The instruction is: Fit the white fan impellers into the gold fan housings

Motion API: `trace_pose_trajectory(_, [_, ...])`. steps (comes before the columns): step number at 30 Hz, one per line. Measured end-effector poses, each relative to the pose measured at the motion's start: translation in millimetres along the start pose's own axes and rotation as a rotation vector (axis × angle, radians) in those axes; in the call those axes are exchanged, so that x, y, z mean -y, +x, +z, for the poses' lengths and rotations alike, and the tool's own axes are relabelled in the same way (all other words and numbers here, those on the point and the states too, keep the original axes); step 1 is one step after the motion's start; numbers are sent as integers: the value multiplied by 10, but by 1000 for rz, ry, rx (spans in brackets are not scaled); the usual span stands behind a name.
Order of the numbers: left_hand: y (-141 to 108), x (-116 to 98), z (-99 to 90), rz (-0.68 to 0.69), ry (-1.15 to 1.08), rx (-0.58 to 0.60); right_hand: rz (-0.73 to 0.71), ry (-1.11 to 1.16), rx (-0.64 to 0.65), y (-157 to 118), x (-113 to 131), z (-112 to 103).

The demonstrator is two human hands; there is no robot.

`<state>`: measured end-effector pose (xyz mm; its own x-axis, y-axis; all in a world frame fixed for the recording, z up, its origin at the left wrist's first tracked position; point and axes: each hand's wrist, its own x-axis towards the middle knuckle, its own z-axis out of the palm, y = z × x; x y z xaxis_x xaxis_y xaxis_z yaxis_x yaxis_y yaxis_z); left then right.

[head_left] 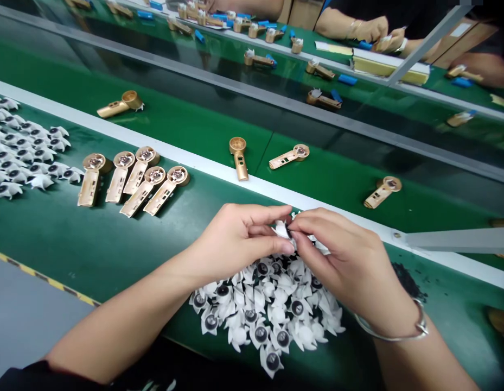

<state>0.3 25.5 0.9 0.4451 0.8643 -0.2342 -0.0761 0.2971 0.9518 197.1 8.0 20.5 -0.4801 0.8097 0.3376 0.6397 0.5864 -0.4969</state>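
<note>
My left hand (235,239) and my right hand (337,255) meet above the green conveyor belt (113,255), their fingertips pinching a small white finned part (281,229). The fingers hide most of it. Right below my hands lies a heap of similar white parts with dark round centres (268,309). A bangle (392,326) circles my right wrist. Several gold handle-shaped housings (133,182) lie in a group to the left of my hands, and a second batch of white parts (24,152) sits beyond them.
Single gold housings (238,158) lie along the belt's far side, past a white edge strip (235,179). A grey bar (459,239) crosses at right, beside dark crumbs (406,282). Beyond a railing, a co-worker's hands (369,30) work at a second belt (276,49) with gold and blue parts.
</note>
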Motion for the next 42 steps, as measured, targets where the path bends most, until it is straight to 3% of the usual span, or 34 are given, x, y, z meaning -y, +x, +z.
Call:
trace_pose_trajectory(6, [41, -2, -53, -50, -172, 45, -171, -156, 9, -113, 35, -43])
trace_pose_trajectory(9, [75, -38, -92, -75, -241, 46, -185, -80, -25, 21, -58, -83])
trace_pose_trajectory(13, [101, -111, -152, -55, -301, 41, 87, -218, -105, 661, -574, 27])
trace_pose_trajectory(15, [101, -144, -181, -58, -367, 50, 245, -340, 23, 1059, -926, 178])
trace_pose_trajectory(18, [91, -184, -213, -85, -434, 60, 273, -345, 162, 1488, -1317, 424])
trace_pose_trajectory(20, [86, -201, -225, -101, -455, 63, 267, -340, 221, 1578, -1394, 513])
trace_pose_trajectory(23, [85, -204, -233, -118, -465, 43, 259, -347, 214, 1416, -1248, 430])
trace_pose_trajectory(27, [80, -185, -238, 9, -365, -55, 266, -300, 92, 878, -808, 36])
trace_pose_trajectory(31, [55, -162, -208, 229, -211, -181, 322, 136, -95, 390, -373, -169])
trace_pose_trajectory(35, [27, -120, -134, 316, -152, -192, 332, 479, -100, 200, -115, -87])
trace_pose_trajectory(38, [4, -95, -93, 292, -80, -166, 246, 418, -90, 189, -33, -43])
trace_pose_trajectory(42, [-19, -96, -66, 309, 29, -201, 118, 97, -90, 177, -3, -69])
